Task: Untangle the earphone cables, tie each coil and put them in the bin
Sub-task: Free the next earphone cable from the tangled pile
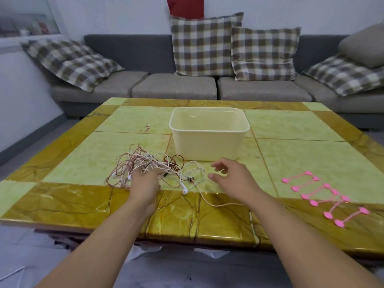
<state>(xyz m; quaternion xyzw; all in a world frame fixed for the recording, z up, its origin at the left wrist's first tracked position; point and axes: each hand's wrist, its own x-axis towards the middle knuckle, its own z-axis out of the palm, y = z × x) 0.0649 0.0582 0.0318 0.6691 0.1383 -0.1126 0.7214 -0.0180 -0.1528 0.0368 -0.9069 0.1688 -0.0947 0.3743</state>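
Centrally on the table (83, 196), a green and ochre marbled top, sits the cream bin (208, 140), its mouth upward and nothing visible inside. At about seven o'clock from the bin lies the tangle of earphone cables (145, 165): rust-brown, pale pink and white strands looped over one another, with white earbuds (184, 189) trailing out at the near edge and one pink strand (220, 204) running off toward the right forearm.

The left hand (144, 181) reaches into the tangle's near side, palm down, its fingers buried among the strands; whether they actually pinch a cable or only rest on the heap cannot be told. The right hand (230, 175) hovers at five o'clock from the tangle, just in front of the bin's near wall, fingers loosely spread and gripping nothing, clear of the cables.

Well apart, at four o'clock from the bin near the table's right edge, lie the pink cable ties (324, 197), thin straps with rounded ends, laid roughly side by side in a loose column.

Beyond the table, at twelve o'clock, stands a grey sofa (174, 86) with plaid cushions (203, 44) leaning against its back.
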